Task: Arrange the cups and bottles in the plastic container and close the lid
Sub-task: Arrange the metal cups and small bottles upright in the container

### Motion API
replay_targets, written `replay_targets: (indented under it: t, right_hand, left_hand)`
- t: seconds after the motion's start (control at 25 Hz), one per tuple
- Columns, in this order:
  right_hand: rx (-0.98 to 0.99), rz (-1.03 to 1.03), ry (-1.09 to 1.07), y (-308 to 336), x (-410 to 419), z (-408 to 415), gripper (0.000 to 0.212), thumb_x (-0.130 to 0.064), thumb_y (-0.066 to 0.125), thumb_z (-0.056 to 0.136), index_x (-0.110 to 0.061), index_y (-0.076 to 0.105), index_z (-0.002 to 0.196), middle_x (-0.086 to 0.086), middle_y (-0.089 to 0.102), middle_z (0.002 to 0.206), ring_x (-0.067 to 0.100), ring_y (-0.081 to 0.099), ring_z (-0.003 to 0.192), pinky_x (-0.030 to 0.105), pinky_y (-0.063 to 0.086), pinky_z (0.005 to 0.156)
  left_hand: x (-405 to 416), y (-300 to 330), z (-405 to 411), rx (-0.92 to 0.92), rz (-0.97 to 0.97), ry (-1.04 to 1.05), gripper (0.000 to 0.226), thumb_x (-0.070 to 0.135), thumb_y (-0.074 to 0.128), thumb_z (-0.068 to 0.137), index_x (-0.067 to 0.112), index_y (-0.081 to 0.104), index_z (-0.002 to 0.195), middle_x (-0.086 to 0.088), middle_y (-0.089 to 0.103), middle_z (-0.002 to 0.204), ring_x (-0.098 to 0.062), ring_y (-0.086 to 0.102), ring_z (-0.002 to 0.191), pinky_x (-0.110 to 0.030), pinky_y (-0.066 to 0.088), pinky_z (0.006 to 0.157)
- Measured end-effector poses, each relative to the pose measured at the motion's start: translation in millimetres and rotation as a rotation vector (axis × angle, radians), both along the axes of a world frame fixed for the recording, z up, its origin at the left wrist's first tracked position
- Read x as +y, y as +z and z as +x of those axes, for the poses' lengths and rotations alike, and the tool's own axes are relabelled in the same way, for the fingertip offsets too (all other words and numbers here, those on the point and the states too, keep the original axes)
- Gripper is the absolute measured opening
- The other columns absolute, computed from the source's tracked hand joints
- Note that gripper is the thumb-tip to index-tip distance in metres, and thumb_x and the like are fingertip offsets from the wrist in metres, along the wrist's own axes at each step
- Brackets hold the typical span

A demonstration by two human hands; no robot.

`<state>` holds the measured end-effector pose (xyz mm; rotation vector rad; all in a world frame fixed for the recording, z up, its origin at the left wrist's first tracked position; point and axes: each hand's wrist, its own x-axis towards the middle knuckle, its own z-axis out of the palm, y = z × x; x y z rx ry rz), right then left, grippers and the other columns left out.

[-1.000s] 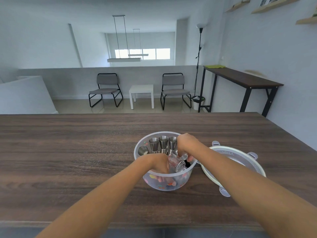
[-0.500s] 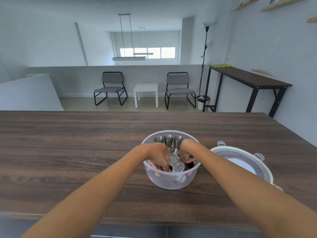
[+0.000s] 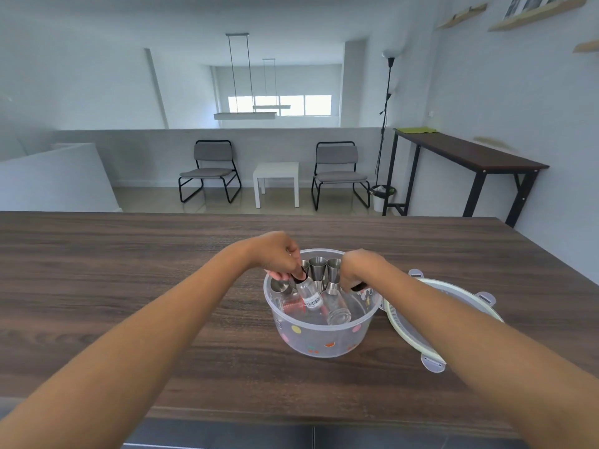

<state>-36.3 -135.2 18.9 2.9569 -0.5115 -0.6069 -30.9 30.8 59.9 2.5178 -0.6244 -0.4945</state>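
Observation:
A round clear plastic container [image 3: 319, 343] with coloured dots stands on the wooden table. Inside it, steel jigger cups [image 3: 317, 270] stand along the far wall. My left hand [image 3: 275, 254] pinches the black cap of a small clear bottle [image 3: 309, 293] with a barcode label, tilted over the container's left side. My right hand [image 3: 359, 270] grips the dark cap of a second clear bottle [image 3: 337, 307], which leans down into the bowl. The round lid [image 3: 453, 319] with grey clips lies on the table just right of the container.
The dark wooden table [image 3: 129, 286] stretches wide to the left and behind the container. Its near edge runs under my forearms. Beyond the table are two chairs, a white side table and a tall dark desk [image 3: 470, 157] on the right.
Both hands have risen from deep inside the container to its rim. Each now holds a bottle by the cap, and the bottles are tilted with their bases down in the bowl.

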Motion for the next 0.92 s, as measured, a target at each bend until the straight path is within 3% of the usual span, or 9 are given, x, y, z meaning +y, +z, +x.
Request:
replay_targets:
  t: [0.24, 0.4, 0.52, 0.64, 0.76, 0.84, 0.92]
  right_hand:
    - [-0.210, 0.175, 0.018, -3.8, -3.4, -3.0, 0.032, -0.012, 0.075, 0.075, -0.009, 0.046, 0.063, 0.010, 0.062, 0.090, 0.026, 0.070, 0.087, 0.031, 0.055, 0.070]
    - [-0.388, 0.190, 0.088, -9.0, -4.6, -5.4, 0.010, 0.000, 0.059, 0.079, -0.005, 0.055, 0.071, 0.011, 0.054, 0.085, 0.030, 0.063, 0.082, 0.028, 0.043, 0.063]
    - [-0.468, 0.181, 0.104, -13.2, -6.5, -6.6, 0.019, 0.003, 0.052, 0.082, -0.006, 0.049, 0.066, 0.012, 0.053, 0.084, 0.030, 0.062, 0.083, 0.029, 0.041, 0.064]
    - [-0.500, 0.156, 0.114, -15.0, -9.6, -10.4, 0.018, 0.007, 0.050, 0.082, 0.000, 0.061, 0.095, 0.017, 0.066, 0.102, 0.033, 0.065, 0.096, 0.031, 0.042, 0.065]
    - [-0.569, 0.145, 0.098, -10.7, -18.1, -17.7, 0.030, -0.006, 0.058, 0.085, -0.005, 0.052, 0.115, 0.013, 0.061, 0.116, 0.031, 0.062, 0.102, 0.034, 0.041, 0.066]
    - [-0.638, 0.194, 0.050, -4.6, -29.7, -24.5, 0.034, -0.023, 0.059, 0.089, -0.008, 0.051, 0.118, 0.010, 0.056, 0.120, 0.030, 0.059, 0.105, 0.036, 0.045, 0.072]
    - [-0.642, 0.328, -0.040, -3.3, -43.4, -30.2, 0.033, -0.027, 0.054, 0.092, -0.005, 0.055, 0.116, 0.011, 0.058, 0.118, 0.030, 0.060, 0.104, 0.039, 0.050, 0.082]
  left_hand:
    - [5.5, 6.8, 1.1, -0.091, -0.070, 0.020, 0.018, 0.010, 0.073, 0.078, 0.006, 0.066, 0.094, -0.004, 0.066, 0.070, -0.008, 0.060, 0.056, -0.015, 0.053, 0.058]
    - [8.6, 5.8, -0.4, -0.114, -0.077, 0.028, 0.021, 0.009, 0.073, 0.077, 0.005, 0.065, 0.096, -0.002, 0.066, 0.070, -0.008, 0.060, 0.056, -0.016, 0.050, 0.058]
    - [9.2, 2.1, -1.0, -0.122, -0.092, 0.033, 0.022, 0.009, 0.073, 0.076, 0.006, 0.066, 0.096, 0.000, 0.065, 0.069, -0.009, 0.059, 0.056, -0.017, 0.049, 0.057]
    - [4.2, -3.9, 0.2, -0.172, -0.101, 0.033, 0.022, 0.013, 0.074, 0.075, 0.008, 0.067, 0.095, 0.002, 0.065, 0.069, -0.010, 0.061, 0.060, -0.018, 0.050, 0.060]
    - [-8.0, -10.6, 4.8, -0.220, -0.130, 0.036, 0.019, 0.016, 0.073, 0.075, 0.011, 0.067, 0.092, 0.004, 0.064, 0.071, -0.008, 0.059, 0.062, -0.017, 0.048, 0.058]
    - [-21.1, -15.5, 7.7, -0.238, -0.180, 0.032, 0.016, 0.016, 0.071, 0.076, 0.013, 0.066, 0.091, 0.007, 0.062, 0.069, -0.002, 0.056, 0.059, -0.008, 0.042, 0.049]
    - [-35.5, -21.3, 9.3, -0.281, -0.210, 0.013, 0.017, 0.015, 0.070, 0.077, 0.011, 0.067, 0.093, 0.006, 0.062, 0.070, 0.000, 0.054, 0.058, -0.003, 0.041, 0.047]
